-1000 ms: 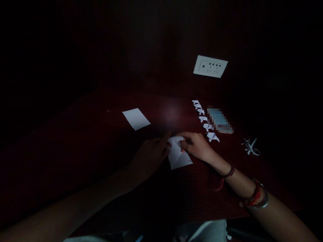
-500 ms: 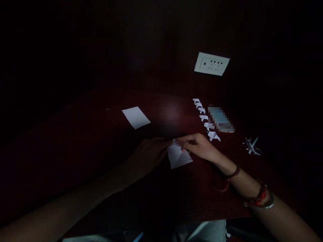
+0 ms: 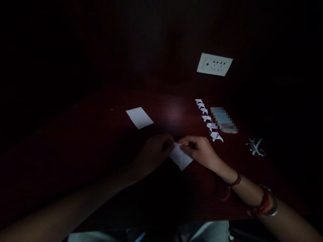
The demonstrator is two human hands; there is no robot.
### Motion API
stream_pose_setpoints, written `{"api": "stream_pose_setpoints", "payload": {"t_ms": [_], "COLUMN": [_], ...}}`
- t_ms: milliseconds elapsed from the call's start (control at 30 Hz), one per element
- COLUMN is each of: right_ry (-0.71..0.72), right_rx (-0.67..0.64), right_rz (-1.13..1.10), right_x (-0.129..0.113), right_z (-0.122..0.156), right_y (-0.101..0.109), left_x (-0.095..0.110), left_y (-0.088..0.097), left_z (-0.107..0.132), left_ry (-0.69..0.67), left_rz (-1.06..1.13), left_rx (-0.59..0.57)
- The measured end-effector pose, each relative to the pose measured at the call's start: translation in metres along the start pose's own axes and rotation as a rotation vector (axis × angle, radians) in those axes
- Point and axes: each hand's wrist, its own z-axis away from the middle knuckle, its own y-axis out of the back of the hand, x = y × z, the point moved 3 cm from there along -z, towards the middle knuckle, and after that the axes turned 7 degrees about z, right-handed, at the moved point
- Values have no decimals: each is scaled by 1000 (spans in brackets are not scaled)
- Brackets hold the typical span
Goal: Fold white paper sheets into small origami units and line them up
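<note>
Since a second ago the white paper (image 3: pixel 180 158) has been turned so that one corner points toward the person, and both hands have closed in on its far edge. The right hand (image 3: pixel 199 151) pinches that edge between thumb and fingers; the left hand (image 3: pixel 153 152), dim in the low light, grips the corner just beside it with curled fingers. The paper lies on the dark tabletop (image 3: pixel 101 161) between the two hands. Beyond the left hand lies a blank sheet (image 3: pixel 139 117). Beyond the right hand runs a row of small folded pieces (image 3: pixel 208 119), with a phone (image 3: pixel 224 120) just beside them.
</note>
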Motion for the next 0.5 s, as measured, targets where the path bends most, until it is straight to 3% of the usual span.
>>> {"api": "stream_pose_setpoints", "payload": {"t_ms": [133,267,500], "right_ry": [123,216,193], "right_rx": [118,134,124], "right_rz": [139,206,198], "right_x": [-11,-16,-14], "right_z": [1,-1,-3], "right_y": [8,11,11], "left_x": [7,10,4], "left_y": [2,3,1], "left_z": [2,3,2], "left_ry": [-108,-185,-134], "left_rz": [-79,-147,-107], "left_rx": [67,98,62]}}
